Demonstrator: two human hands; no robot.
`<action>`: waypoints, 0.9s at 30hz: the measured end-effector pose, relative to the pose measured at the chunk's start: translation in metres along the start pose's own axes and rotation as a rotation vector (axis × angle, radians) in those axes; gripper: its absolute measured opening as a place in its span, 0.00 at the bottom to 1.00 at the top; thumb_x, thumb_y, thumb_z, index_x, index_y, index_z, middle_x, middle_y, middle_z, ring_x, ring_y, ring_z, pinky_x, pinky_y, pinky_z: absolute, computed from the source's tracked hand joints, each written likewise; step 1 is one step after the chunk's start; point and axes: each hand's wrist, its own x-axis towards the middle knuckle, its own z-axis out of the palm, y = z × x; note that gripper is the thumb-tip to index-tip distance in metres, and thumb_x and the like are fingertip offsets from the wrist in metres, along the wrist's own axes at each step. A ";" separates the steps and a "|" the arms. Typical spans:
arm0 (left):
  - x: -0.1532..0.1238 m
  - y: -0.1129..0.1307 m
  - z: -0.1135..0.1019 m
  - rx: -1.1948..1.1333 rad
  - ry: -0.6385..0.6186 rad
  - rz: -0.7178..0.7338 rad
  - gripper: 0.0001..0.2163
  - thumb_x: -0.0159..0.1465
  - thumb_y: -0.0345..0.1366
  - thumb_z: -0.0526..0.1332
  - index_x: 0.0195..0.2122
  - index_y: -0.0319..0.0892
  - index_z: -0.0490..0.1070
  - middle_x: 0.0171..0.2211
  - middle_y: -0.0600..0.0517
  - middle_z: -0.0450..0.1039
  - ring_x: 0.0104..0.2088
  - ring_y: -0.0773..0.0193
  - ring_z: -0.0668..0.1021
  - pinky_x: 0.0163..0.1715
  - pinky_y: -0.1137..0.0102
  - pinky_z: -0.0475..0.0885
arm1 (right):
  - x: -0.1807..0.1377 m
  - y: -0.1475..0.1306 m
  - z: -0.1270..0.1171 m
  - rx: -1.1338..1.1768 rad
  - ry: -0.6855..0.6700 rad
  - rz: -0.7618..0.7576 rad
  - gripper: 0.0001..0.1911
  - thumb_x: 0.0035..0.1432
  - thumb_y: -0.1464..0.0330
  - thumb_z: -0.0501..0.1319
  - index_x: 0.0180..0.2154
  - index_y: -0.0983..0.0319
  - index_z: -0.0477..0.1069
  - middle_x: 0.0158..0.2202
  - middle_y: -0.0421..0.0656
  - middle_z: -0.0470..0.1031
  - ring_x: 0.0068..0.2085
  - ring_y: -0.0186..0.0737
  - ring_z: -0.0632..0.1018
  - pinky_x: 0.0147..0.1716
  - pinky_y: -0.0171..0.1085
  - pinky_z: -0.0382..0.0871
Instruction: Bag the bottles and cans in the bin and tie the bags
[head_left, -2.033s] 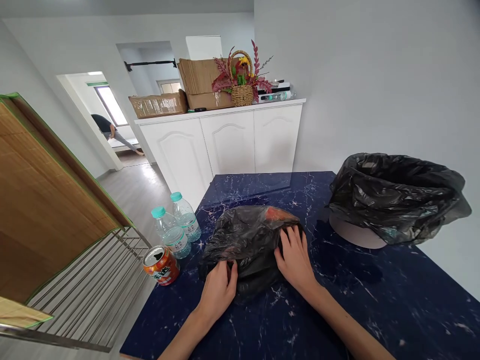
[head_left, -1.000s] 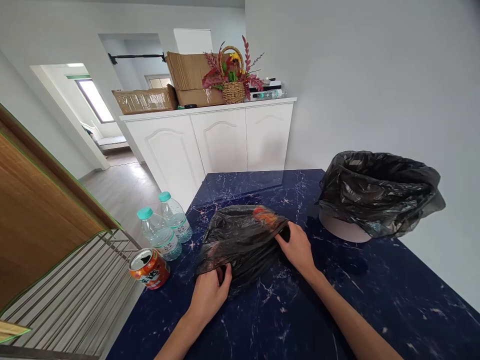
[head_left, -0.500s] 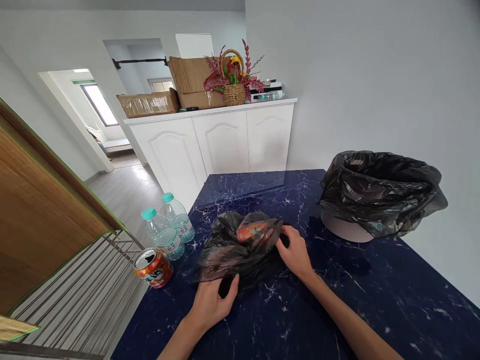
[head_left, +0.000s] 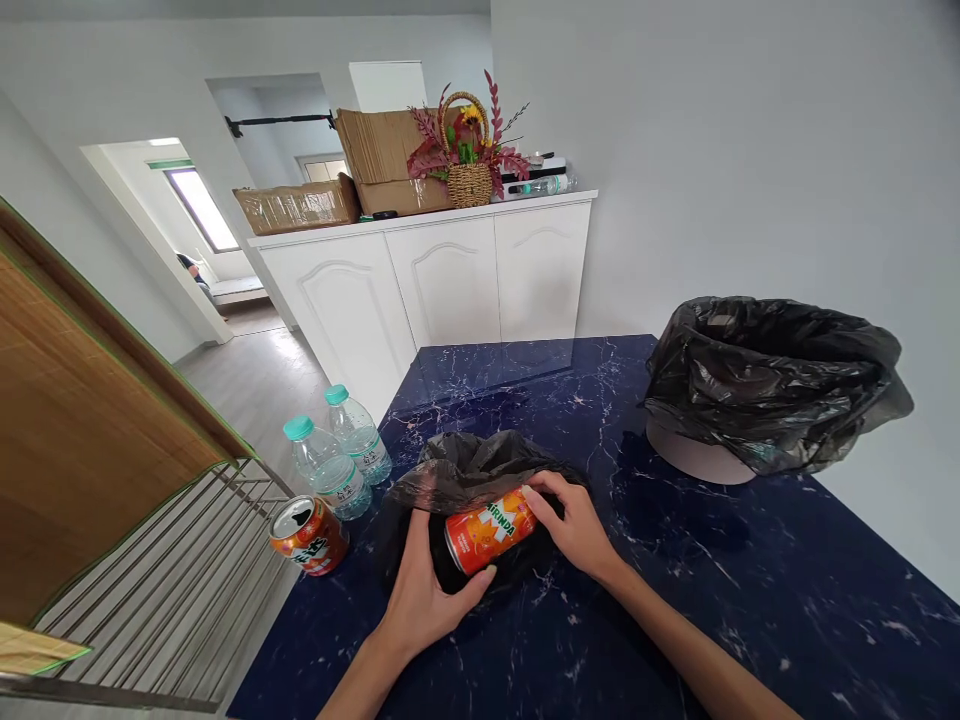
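An orange soda can point(head_left: 491, 529) lies on its side at the mouth of a crumpled black plastic bag point(head_left: 465, 470) on the dark blue marble table point(head_left: 750, 600). My left hand point(head_left: 424, 595) cups the can's near end, its thumb under the can. My right hand point(head_left: 574, 525) rests on the can's far end with fingers curled over it and the bag's edge.
An open red can point(head_left: 307, 536) and two water bottles point(head_left: 341, 460) stand at the table's left edge. A bin lined with a black bag point(head_left: 772, 385) sits at the right. A metal rack point(head_left: 150, 600) lies left, white cabinets point(head_left: 442, 275) behind.
The bag was pushed back and bunched up, uncovering the orange can that showed through it before. Both hands moved from the bag onto the can.
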 end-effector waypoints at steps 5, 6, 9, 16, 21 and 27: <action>-0.005 -0.005 0.000 -0.132 -0.066 -0.026 0.51 0.61 0.50 0.73 0.77 0.41 0.44 0.66 0.33 0.69 0.64 0.38 0.77 0.62 0.46 0.75 | -0.004 -0.006 0.006 0.100 -0.098 0.007 0.18 0.73 0.53 0.57 0.43 0.58 0.79 0.41 0.43 0.84 0.43 0.46 0.83 0.45 0.40 0.76; -0.005 -0.004 -0.001 -0.162 -0.079 -0.045 0.50 0.61 0.49 0.73 0.76 0.41 0.45 0.65 0.34 0.71 0.62 0.40 0.79 0.60 0.47 0.76 | -0.004 -0.007 0.007 0.109 -0.111 0.009 0.18 0.73 0.53 0.58 0.43 0.58 0.79 0.41 0.43 0.84 0.43 0.47 0.83 0.46 0.40 0.75; -0.005 0.000 -0.003 -0.218 -0.096 -0.076 0.47 0.61 0.47 0.74 0.75 0.43 0.48 0.63 0.36 0.74 0.59 0.43 0.81 0.59 0.49 0.78 | -0.005 -0.010 0.009 0.123 -0.138 0.024 0.19 0.73 0.52 0.59 0.41 0.58 0.79 0.41 0.43 0.84 0.44 0.47 0.83 0.45 0.39 0.75; 0.000 0.004 -0.004 -0.254 -0.149 -0.159 0.44 0.62 0.46 0.72 0.74 0.46 0.49 0.57 0.39 0.80 0.52 0.45 0.85 0.53 0.51 0.82 | -0.001 0.000 0.010 0.111 -0.129 0.109 0.26 0.75 0.47 0.53 0.34 0.58 0.75 0.32 0.41 0.79 0.34 0.43 0.78 0.35 0.37 0.72; -0.001 0.015 -0.012 -0.267 -0.093 -0.156 0.42 0.63 0.46 0.72 0.73 0.47 0.54 0.63 0.38 0.76 0.61 0.42 0.80 0.60 0.48 0.78 | 0.006 0.013 0.013 0.068 -0.050 0.173 0.25 0.76 0.47 0.50 0.45 0.56 0.77 0.42 0.44 0.83 0.45 0.49 0.82 0.48 0.43 0.76; -0.060 0.014 -0.036 -0.545 -0.002 -0.347 0.45 0.58 0.61 0.71 0.73 0.51 0.61 0.64 0.39 0.76 0.63 0.32 0.78 0.56 0.43 0.80 | 0.006 0.027 0.019 0.019 -0.012 0.198 0.25 0.74 0.46 0.54 0.49 0.58 0.78 0.49 0.51 0.84 0.51 0.56 0.83 0.54 0.49 0.76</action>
